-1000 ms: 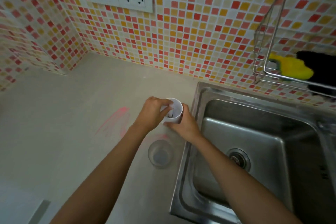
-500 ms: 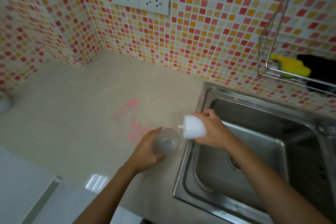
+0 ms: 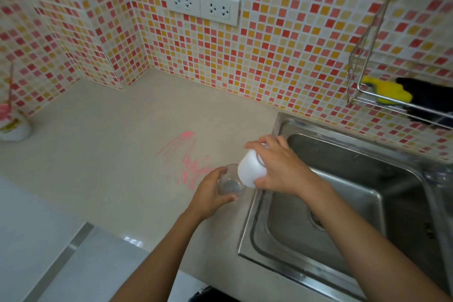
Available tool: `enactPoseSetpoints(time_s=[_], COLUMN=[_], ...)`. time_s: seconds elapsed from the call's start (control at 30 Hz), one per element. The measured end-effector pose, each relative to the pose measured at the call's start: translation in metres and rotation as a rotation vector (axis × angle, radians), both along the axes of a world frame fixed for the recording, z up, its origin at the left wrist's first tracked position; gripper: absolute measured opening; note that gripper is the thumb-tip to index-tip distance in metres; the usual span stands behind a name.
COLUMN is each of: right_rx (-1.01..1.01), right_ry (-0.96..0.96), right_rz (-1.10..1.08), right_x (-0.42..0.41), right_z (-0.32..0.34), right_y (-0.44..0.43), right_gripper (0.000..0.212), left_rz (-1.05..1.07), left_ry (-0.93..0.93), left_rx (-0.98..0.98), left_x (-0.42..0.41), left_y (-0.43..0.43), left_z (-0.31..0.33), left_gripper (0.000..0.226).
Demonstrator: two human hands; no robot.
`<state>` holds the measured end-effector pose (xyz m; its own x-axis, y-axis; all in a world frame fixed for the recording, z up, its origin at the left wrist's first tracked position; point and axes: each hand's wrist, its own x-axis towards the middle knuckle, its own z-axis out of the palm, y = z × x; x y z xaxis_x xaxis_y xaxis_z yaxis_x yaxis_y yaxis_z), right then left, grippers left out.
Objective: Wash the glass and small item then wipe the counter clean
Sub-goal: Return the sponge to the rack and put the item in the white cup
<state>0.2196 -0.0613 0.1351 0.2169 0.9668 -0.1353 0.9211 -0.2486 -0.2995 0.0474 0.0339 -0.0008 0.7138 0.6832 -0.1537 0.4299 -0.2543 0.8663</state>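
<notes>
A clear, round drinking glass (image 3: 229,185) stands upright on the pale beige stone desk (image 3: 103,154), just beside the left rim of the stainless steel sink (image 3: 348,203). Its wall is see-through and its base shows as a greyish disc; whether any liquid lies in it is hard to tell. The left hand (image 3: 210,193) wraps around the glass from the near-left side, fingers curled on its wall. The right hand (image 3: 279,167) grips a small white plastic cup-shaped item (image 3: 251,171), tilted so its rounded bottom points toward the camera, held just above and to the right of the glass, overlapping its rim in this view. The fingers cover the item's far end, so its opening is hidden.

A pink smeared stain (image 3: 186,154) marks the desk just left of the glass. A white tub with a pink top (image 3: 12,122) sits near the left edge, partly cut off. On the mosaic-tiled wall hang two white sockets (image 3: 202,5) and, at right, a wire rack (image 3: 382,76) carrying a yellow sponge (image 3: 389,92) and a dark object that runs out of frame. The sink drain (image 3: 316,219) is half hidden by the right forearm.
</notes>
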Motion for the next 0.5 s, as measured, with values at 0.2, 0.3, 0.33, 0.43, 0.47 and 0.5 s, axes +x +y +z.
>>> enactPoseSetpoints(time_s=[0.2,0.3,0.33,0.43,0.47,0.5], right_rx=[0.032,0.130,0.150,0.132,0.119,0.114], right_ry=[-0.026,-0.028,-0.009,0.033,0.040,0.050], right_rz=[0.049,0.023,0.012,0.006,0.009,0.004], right_x=[-0.021,-0.023,-0.023,-0.025,-0.026,-0.027], right_z=[-0.002,0.002,0.002,-0.008,-0.015,-0.021], right_y=[-0.003,-0.001,0.001,0.006,0.007,0.007], right_gripper=[0.083,0.082,0.082,0.082,0.082,0.082], left_rz=[-0.009,-0.008,-0.008,-0.012,-0.012,-0.014], left_ry=[-0.004,-0.020,-0.031,-0.048,-0.055,-0.065], left_rx=[0.000,-0.009,-0.012,-0.009,-0.013,-0.021], left_x=[0.001,0.001,0.000,0.000,0.000,0.000], left_y=[0.001,0.001,0.002,0.002,0.001,0.001], left_z=[0.001,0.002,0.002,0.002,0.003,0.004], left_gripper=[0.088,0.083,0.081,0.077,0.076,0.074])
